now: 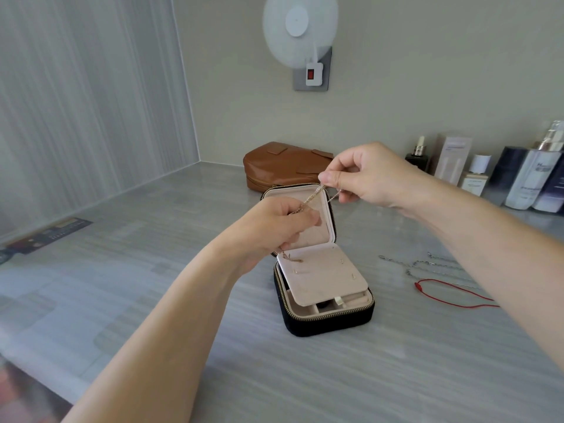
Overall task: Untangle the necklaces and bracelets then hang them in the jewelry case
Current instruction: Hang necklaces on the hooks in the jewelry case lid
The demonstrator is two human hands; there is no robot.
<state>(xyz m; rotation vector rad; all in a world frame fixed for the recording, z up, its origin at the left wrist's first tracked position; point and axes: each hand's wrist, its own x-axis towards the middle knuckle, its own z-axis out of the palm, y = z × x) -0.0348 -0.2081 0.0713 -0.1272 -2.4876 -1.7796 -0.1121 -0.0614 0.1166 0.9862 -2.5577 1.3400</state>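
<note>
A black zip jewelry case stands open on the grey counter, its pink lid upright and a pink hook panel lying tilted over the lower compartments. Above it, a thin gold chain stretches between my hands. My left hand pinches its lower end in front of the lid, and a short tail of chain hangs below that hand onto the panel. My right hand pinches the upper end. On the counter to the right lie silver chains and a red cord bracelet, partly hidden by my right forearm.
A brown leather pouch sits behind the case. Bottles and boxes of cosmetics line the back right by the wall. A wall socket with a plug is above. A dark printed strip lies at the far left.
</note>
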